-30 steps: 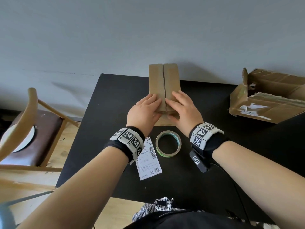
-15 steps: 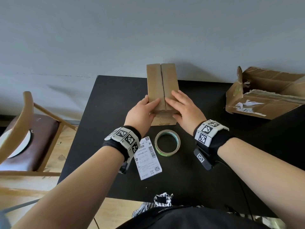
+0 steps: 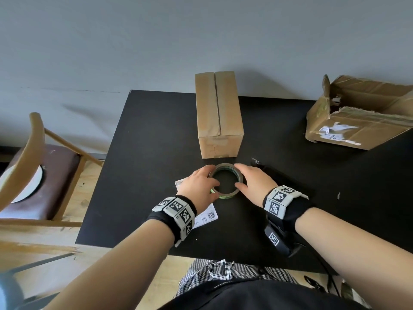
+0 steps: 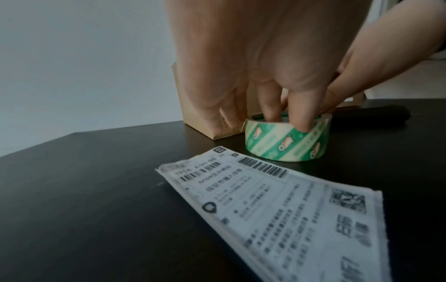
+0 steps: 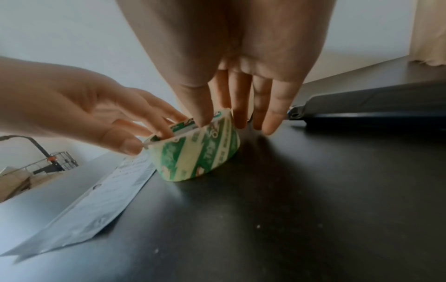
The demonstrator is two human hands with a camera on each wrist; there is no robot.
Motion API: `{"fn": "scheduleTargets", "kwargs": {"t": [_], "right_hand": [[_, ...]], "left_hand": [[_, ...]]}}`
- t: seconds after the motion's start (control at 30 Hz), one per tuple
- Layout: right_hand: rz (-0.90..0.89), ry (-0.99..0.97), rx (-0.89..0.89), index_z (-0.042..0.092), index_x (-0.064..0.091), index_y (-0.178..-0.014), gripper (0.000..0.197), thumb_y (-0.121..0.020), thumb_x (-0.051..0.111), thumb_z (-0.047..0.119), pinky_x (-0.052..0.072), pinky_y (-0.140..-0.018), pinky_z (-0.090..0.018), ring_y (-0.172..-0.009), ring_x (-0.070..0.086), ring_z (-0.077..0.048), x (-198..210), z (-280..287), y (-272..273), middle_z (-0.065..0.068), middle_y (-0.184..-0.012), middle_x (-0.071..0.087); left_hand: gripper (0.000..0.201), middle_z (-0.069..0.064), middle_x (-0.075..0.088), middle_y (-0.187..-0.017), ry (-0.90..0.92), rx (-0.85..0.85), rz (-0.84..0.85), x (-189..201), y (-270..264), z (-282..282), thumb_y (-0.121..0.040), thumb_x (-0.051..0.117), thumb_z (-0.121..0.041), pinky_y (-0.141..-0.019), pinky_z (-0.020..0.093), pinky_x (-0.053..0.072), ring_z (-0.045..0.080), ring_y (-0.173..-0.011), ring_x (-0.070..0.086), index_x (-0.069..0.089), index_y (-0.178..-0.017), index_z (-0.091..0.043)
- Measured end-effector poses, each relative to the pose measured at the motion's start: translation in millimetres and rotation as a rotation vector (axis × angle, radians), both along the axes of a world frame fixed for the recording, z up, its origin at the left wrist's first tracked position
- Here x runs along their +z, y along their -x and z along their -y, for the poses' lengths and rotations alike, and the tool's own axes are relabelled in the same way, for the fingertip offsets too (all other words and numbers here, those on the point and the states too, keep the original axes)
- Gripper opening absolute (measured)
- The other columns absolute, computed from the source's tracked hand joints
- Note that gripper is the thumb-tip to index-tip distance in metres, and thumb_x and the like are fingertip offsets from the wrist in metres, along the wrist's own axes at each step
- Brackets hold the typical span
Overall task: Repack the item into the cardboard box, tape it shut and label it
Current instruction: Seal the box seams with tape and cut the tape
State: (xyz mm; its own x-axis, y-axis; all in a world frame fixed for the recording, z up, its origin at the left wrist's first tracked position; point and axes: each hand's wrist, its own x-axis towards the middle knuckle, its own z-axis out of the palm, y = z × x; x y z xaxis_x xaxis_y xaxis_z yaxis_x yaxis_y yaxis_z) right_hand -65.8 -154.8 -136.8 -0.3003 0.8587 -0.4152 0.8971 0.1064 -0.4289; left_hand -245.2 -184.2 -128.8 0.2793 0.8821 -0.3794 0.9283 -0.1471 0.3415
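Observation:
The brown cardboard box (image 3: 219, 115) stands on the black table (image 3: 145, 153) with its top flaps folded down and a bare seam between them. In front of it lies a green-and-cream tape roll (image 3: 225, 195) (image 4: 284, 143) (image 5: 200, 154). My left hand (image 3: 200, 184) (image 4: 277, 116) pinches the roll's left wall, fingers inside the ring and thumb outside. My right hand (image 3: 251, 181) (image 5: 231, 120) is at the roll's right side, thumb on the rim, fingers straight down beside it. A white shipping label (image 3: 204, 217) (image 4: 277, 206) (image 5: 115, 188) lies partly under my left wrist.
A torn, open cardboard box (image 3: 357, 117) sits at the table's right back. A black tool (image 3: 266, 170) (image 5: 374, 106) lies just right of the roll. A wooden chair (image 3: 35, 166) stands left of the table. The wall is close behind the box.
Both hands have left the box's top flaps and come back toward me to the tape roll. The left hand has taken hold of the roll; the box stands untouched.

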Motion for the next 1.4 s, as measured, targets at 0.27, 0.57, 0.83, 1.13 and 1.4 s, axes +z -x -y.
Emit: {"fn": "scheduleTargets", "kwargs": {"t": [0.27, 0.57, 0.83, 1.13, 1.4], "right_hand": [[0.02, 0.118, -0.022, 0.017, 0.035, -0.141, 0.052, -0.093, 0.054, 0.024, 0.044, -0.1, -0.036, -0.12, 0.052, -0.023, 9, -8, -5, -0.008, -0.132, 0.054], [-0.624, 0.389, -0.557, 0.005, 0.055, -0.114, 0.046, -0.091, 0.051, 0.045, 0.054, -0.087, -0.039, -0.092, 0.064, -0.025, 37, -15, -12, -0.015, -0.106, 0.064], [-0.88, 0.451, -0.417, -0.005, 0.057, -0.112, 0.028, -0.084, 0.057, -0.009, 0.052, -0.091, -0.04, -0.093, 0.063, -0.026, 71, -18, -23, -0.016, -0.101, 0.065], [-0.621, 0.229, -0.191, 0.005, 0.062, -0.095, 0.015, -0.082, 0.067, 0.001, 0.053, -0.088, -0.032, -0.092, 0.068, -0.024, 86, -12, -26, -0.014, -0.099, 0.069], [-0.549, 0.113, -0.217, -0.002, 0.063, -0.097, 0.019, -0.082, 0.068, 0.009, 0.053, -0.088, -0.034, -0.097, 0.066, -0.028, 91, -13, -23, -0.02, -0.102, 0.069]], "left_hand": [[0.031, 0.0, 0.012, -0.156, -0.11, -0.158, -0.14, 5, -17, 8, -0.086, 0.06, -0.045, -0.114, 0.036, 0.016, 0.022, -0.142, 0.011, 0.065, -0.114, -0.032], [0.013, 0.003, 0.065, -0.105, -0.158, 0.427, 0.626, 25, -24, -5, -0.088, 0.064, -0.018, -0.089, 0.019, 0.04, 0.014, -0.107, 0.058, 0.072, -0.091, -0.009], [0.008, -0.006, 0.069, -0.088, -0.043, 0.517, 0.814, 42, -31, -8, -0.084, 0.069, -0.021, -0.075, 0.011, 0.047, 0.001, -0.079, 0.061, 0.069, -0.09, -0.016], [0.05, -0.002, 0.045, -0.144, -0.298, 0.14, 0.486, 66, -37, -26, -0.093, 0.056, -0.029, -0.11, 0.021, 0.022, 0.012, -0.136, 0.033, 0.044, -0.14, -0.019], [0.04, 0.0, 0.05, -0.141, -0.468, 0.1, 0.354, 63, -50, -23, -0.096, 0.05, -0.027, -0.109, 0.039, 0.034, 0.02, -0.13, 0.044, 0.051, -0.135, -0.016]]}}
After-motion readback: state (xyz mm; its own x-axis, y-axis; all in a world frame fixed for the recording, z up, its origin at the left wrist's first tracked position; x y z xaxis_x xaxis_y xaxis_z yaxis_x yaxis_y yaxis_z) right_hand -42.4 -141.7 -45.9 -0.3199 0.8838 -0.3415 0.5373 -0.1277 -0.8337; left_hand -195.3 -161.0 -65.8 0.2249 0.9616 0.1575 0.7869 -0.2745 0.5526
